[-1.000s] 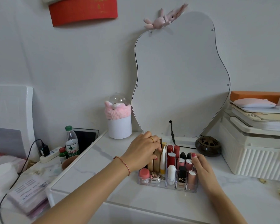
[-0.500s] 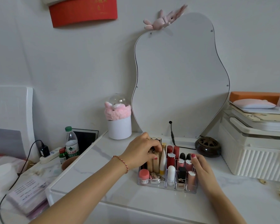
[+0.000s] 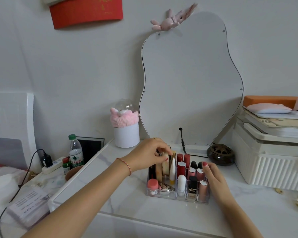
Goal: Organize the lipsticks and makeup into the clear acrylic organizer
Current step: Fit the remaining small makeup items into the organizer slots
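The clear acrylic organizer (image 3: 163, 195) stands on the white marble table, filled with upright lipsticks and makeup. Tall gold tubes (image 3: 165, 164) fill its back left section; red lipsticks (image 3: 180, 166), a white pointed tube (image 3: 172, 169), a white stick (image 3: 181, 184) and a pink jar (image 3: 152, 185) stand around them. My left hand (image 3: 147, 154) hovers over the back left, fingertips pinching the top of a gold tube. Against the organizer's right side rests my right hand (image 3: 213, 176), fingers flat along its wall.
A wavy mirror (image 3: 191, 79) leans on the wall behind. A white cup with a pink band (image 3: 126, 133) stands at the back left, a dark round burner (image 3: 220, 154) at the back right. A white ribbed box (image 3: 272, 162) with stacked items sits right. A bottle (image 3: 76, 152) and power strip are left.
My left hand has lifted slightly and shifted its fingertips onto the top of a gold tube in the back left section. My right hand has stayed against the organizer's right side.
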